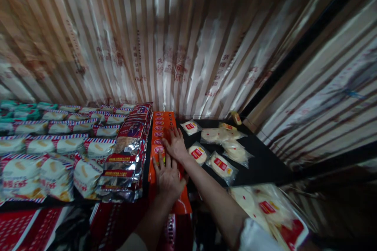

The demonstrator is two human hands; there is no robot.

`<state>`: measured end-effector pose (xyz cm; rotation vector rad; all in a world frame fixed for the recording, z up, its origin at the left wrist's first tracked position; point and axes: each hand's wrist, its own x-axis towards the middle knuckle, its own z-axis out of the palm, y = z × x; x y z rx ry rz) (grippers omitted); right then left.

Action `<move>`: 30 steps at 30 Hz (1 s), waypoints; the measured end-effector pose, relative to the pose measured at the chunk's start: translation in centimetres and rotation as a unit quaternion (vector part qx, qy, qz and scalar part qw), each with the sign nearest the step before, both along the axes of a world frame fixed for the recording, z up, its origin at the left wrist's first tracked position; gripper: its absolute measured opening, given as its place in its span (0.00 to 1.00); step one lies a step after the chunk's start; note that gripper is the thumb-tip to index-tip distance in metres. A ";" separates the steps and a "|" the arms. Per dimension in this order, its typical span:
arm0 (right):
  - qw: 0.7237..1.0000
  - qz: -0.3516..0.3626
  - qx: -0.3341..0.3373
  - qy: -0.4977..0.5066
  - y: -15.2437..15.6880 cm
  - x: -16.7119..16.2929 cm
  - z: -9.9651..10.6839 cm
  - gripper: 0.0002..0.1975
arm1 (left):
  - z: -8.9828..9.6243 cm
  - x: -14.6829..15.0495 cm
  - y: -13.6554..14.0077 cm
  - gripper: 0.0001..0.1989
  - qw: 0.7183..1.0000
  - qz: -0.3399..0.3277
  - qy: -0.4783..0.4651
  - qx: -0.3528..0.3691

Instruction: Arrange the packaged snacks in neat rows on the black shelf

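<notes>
Both palms rest on an orange packet strip [163,119] that lies lengthwise on the black table; whether it is one long pack or several in a row I cannot tell. My left hand [168,176] lies nearer to me, fingers spread over the orange surface. Just beyond it and to the right, my right hand [176,147] presses flat with its fingers apart. To the left stands a row of dark red and silver snack bags [129,137], leaning on each other. Flat white round packs with red labels [198,153] lie to the right of my forearm.
Rows of white snack bags with striped tops [55,164] fill the left side, with green packs [20,111] behind. More clear bags [262,204] hold pale rounds at the lower right. Corrugated sheeting [176,39] closes off the back. A dark pole [294,39] slants at the right.
</notes>
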<state>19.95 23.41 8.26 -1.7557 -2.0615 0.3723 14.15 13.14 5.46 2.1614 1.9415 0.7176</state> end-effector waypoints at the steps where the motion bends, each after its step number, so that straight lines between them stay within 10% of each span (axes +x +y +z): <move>1: 1.000 -0.014 -0.021 -0.007 0.9 -0.2 -0.1 0.30 | 0.0 0.0 0.0 0.36 1.000 0.001 -0.001 0.000; 30: 0.995 -0.100 0.009 0.021 4.2 -1.0 -3.3 0.32 | 0.3 -0.6 0.4 0.31 1.000 -0.002 0.016 -0.020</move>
